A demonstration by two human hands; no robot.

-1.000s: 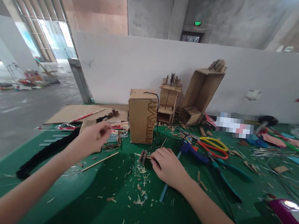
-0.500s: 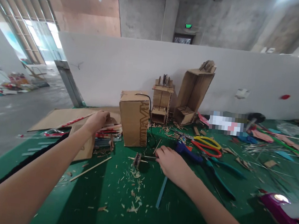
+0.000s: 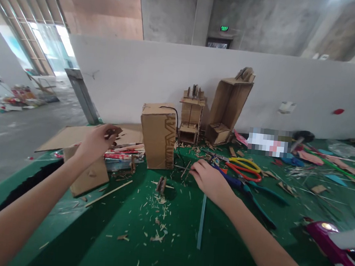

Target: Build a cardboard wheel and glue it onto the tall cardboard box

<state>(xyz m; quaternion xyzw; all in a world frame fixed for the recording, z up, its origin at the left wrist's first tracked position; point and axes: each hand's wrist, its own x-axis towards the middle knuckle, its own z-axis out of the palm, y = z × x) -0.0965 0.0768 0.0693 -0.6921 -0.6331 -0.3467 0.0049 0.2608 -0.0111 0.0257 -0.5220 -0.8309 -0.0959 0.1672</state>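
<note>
Reaching out over the green mat [image 3: 98,226], the left hand [image 3: 95,143] is seen at the far left, fingers curled shut around a small dark piece [image 3: 111,132] held just above a flat sheet of cardboard [image 3: 69,136]. A loose cardboard scrap [image 3: 89,174] lies directly under that wrist, and a bundle of red and white sticks [image 3: 124,153] is stacked just to its right. The right hand [image 3: 209,178] is laid low on the mat near the middle, its fingertips pinched on a thin stick [image 3: 182,167] that points left toward the foot of the tall cardboard box [image 3: 158,135]. A small wooden block [image 3: 161,185] stands on the mat, just near and left of that hand, with wood shavings [image 3: 160,216] scattered on the near side. A pale blue strip [image 3: 201,220] is lying under the right forearm. Red and yellow scissors [image 3: 245,167] and teal-handled pliers [image 3: 262,197] are found right of the hand. Far behind, 2 cardboard models [image 3: 191,117] are propped by the white wall [image 3: 296,86].
</note>
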